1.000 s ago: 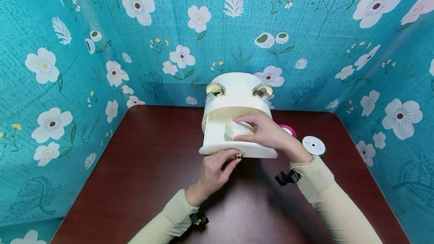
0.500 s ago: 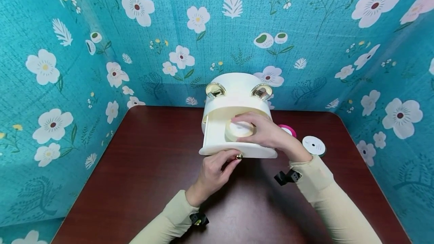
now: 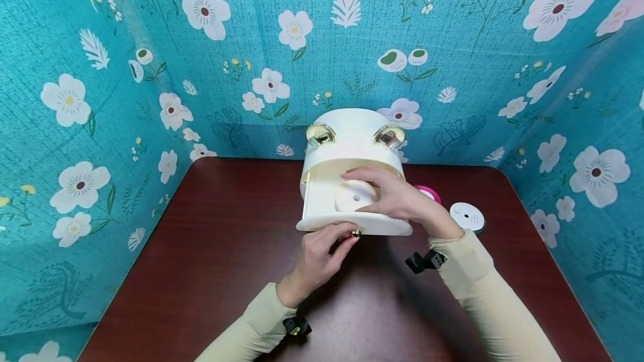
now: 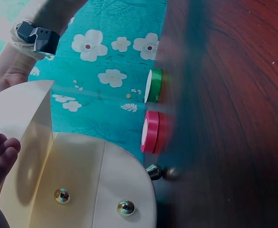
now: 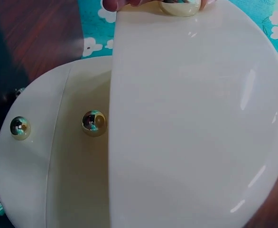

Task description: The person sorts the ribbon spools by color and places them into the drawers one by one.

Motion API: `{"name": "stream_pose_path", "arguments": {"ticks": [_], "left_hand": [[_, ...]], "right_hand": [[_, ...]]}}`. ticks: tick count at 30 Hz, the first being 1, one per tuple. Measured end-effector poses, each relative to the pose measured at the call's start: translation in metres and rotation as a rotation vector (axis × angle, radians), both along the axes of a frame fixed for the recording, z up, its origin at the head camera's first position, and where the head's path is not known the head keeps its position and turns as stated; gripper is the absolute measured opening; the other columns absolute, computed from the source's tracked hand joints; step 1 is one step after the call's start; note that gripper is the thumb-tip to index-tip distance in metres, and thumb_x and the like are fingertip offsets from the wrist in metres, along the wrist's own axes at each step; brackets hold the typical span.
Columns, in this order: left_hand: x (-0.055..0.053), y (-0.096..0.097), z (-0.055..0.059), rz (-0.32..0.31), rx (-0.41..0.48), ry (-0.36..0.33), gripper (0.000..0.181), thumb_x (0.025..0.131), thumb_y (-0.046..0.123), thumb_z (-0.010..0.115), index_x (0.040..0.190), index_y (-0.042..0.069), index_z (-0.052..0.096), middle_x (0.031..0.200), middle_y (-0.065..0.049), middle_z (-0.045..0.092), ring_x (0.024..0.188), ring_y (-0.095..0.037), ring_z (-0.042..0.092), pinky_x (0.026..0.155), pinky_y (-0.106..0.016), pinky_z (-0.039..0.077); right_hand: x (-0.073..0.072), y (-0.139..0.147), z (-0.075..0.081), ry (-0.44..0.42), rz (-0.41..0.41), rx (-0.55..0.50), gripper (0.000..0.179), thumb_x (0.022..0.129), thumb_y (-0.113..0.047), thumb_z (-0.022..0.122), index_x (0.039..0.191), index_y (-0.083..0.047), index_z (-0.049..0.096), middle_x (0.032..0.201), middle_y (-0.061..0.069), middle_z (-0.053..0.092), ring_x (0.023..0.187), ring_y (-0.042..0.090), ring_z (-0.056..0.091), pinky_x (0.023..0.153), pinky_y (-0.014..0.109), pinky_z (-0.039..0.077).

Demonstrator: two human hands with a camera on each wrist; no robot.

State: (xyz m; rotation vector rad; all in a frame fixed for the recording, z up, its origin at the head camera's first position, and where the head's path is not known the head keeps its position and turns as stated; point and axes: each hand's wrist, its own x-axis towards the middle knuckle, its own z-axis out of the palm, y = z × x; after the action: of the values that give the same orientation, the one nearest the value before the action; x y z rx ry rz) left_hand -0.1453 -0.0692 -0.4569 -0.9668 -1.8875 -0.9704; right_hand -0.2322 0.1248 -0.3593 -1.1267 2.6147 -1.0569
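A white, round-fronted drawer box (image 3: 347, 127) with two gold ring eyes stands at the back of the table, its top drawer (image 3: 317, 197) pulled out. My left hand (image 3: 319, 253) pinches the small gold knob (image 3: 355, 233) on that drawer's front. Inside the drawer, my right hand (image 3: 394, 194) holds a pale ribbon spool (image 3: 354, 197) between thumb and fingers. The spool lies flat, its small centre hole facing up. Left fingertips (image 4: 6, 152) show at the edge of the left wrist view. The drawer front (image 5: 196, 114) fills most of the right wrist view and hides the right hand.
To the right of the box stand a pink ribbon spool (image 4: 150, 132) and a green ribbon spool (image 4: 153, 85). Gold knobs (image 5: 94, 123) mark the lower drawers. The dark red table (image 3: 226, 228) meets a blue flowered cloth (image 3: 241, 43) behind and at the sides.
The spool in my right hand has gone from tilted to flat in the drawer, with the hand lowering slightly around it. My left hand stays on the knob.
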Motion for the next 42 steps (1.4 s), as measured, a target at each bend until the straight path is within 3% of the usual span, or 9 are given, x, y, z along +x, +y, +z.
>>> {"name": "stream_pose_path", "arguments": {"ticks": [18, 24, 33, 42], "left_hand": [[0.000, 0.002, 0.002, 0.003, 0.007, 0.006, 0.027, 0.082, 0.007, 0.074, 0.108, 0.006, 0.065, 0.086, 0.003, 0.066, 0.077, -0.004, 0.062, 0.072, -0.016, 0.052], [-0.001, 0.002, 0.003, -0.015, 0.021, 0.016, 0.027, 0.082, 0.006, 0.073, 0.108, 0.005, 0.065, 0.086, 0.002, 0.067, 0.077, -0.004, 0.063, 0.072, -0.016, 0.052], [-0.001, 0.001, 0.004, -0.016, 0.028, 0.023, 0.030, 0.080, 0.004, 0.075, 0.109, 0.005, 0.066, 0.088, 0.001, 0.067, 0.078, -0.005, 0.064, 0.072, -0.016, 0.052], [-0.001, 0.003, 0.004, -0.025, 0.032, 0.008, 0.028, 0.083, 0.005, 0.073, 0.110, 0.005, 0.065, 0.089, 0.001, 0.067, 0.078, -0.005, 0.064, 0.072, -0.016, 0.052]], "right_hand": [[0.007, 0.005, 0.004, -0.044, -0.081, -0.097, 0.052, 0.082, -0.027, 0.077, 0.130, -0.018, 0.059, 0.133, 0.001, 0.056, 0.123, 0.022, 0.050, 0.104, 0.048, 0.041], [0.010, 0.013, 0.008, -0.037, -0.154, -0.188, 0.041, 0.087, -0.030, 0.072, 0.125, -0.020, 0.063, 0.124, -0.001, 0.063, 0.109, 0.019, 0.060, 0.096, 0.046, 0.048], [0.012, 0.037, 0.016, -0.048, -0.338, -0.369, 0.034, 0.089, -0.031, 0.069, 0.121, -0.022, 0.065, 0.116, -0.002, 0.067, 0.101, 0.013, 0.064, 0.083, 0.019, 0.052], [0.013, 0.052, 0.016, -0.036, -0.416, -0.373, 0.039, 0.090, -0.028, 0.067, 0.128, -0.024, 0.060, 0.119, 0.002, 0.064, 0.106, 0.017, 0.061, 0.084, 0.017, 0.051]]}}
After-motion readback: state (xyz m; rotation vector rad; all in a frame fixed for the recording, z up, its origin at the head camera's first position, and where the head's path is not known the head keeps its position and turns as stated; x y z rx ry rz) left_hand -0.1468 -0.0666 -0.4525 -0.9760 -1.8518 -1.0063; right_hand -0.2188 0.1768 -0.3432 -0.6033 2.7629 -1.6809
